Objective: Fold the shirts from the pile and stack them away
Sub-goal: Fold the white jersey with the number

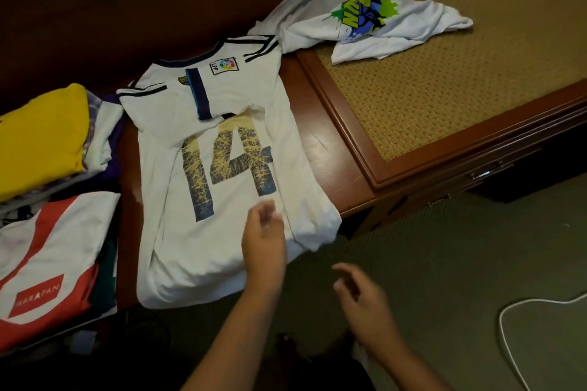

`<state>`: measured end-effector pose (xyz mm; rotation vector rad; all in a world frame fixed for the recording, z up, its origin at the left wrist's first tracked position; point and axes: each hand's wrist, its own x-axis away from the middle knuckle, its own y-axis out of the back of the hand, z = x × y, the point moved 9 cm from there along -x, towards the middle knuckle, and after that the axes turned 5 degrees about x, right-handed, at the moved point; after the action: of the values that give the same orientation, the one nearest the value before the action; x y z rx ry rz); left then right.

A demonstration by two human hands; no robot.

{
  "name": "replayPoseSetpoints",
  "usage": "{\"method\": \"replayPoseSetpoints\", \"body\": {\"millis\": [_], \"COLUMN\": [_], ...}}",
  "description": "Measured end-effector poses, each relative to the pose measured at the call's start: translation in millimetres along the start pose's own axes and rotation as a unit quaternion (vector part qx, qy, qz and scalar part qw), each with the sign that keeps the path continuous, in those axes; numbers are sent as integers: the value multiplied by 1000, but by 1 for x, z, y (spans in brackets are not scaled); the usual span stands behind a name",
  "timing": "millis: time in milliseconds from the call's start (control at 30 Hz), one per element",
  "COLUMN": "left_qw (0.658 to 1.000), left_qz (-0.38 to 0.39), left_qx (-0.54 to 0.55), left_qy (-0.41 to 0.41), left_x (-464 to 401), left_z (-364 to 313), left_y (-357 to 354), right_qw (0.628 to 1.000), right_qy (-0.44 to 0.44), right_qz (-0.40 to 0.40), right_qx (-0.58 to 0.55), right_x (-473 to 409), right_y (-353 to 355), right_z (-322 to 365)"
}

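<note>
Two loose shirts (222,174), two stacks (47,200)

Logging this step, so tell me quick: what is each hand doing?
Left hand: open, over the jersey, holding nothing.
Right hand: open, empty, off the jersey.

A white jersey (222,174) numbered 14 is laid flat, sleeves folded in. A crumpled white shirt (374,16) lies beyond it – folded shirts (47,200) are stacked left.

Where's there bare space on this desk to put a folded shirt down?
The woven inlay is bare between the crumpled white shirt and the near desk edge. A narrow wood strip lies free beside the number 14 jersey. The left is crowded with the yellow stack and red-and-white stack.
</note>
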<state>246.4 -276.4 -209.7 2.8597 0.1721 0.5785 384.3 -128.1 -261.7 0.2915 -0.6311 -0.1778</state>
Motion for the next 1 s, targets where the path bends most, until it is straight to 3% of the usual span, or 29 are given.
{"method": "replayPoseSetpoints", "body": {"millis": [67, 133, 267, 433, 667, 1000], "left_qw": [998, 988, 980, 971, 982, 991], "left_qz": [12, 56, 103, 101, 84, 83], "left_qx": [-2, -15, 2, 90, 71, 49], "left_qy": [65, 141, 173, 196, 153, 97], "left_x": [25, 37, 33, 29, 33, 46], "left_z": [41, 79, 94, 99, 110, 109], "left_y": [1, -10, -39, -56, -46, -41], "right_qw": [997, 994, 998, 999, 997, 994], "right_qy": [-6, -10, -60, -28, 37, 35], "right_qz": [-76, -103, -25, 13, 47, 103], "right_qx": [-26, -22, 4, -28, -57, -14], "right_x": [-20, -45, -90, -93, -75, -67], "right_y": [21, 31, 19, 10, 5, 13], "right_z": [-2, -1, 1, 8, 15, 6]}}
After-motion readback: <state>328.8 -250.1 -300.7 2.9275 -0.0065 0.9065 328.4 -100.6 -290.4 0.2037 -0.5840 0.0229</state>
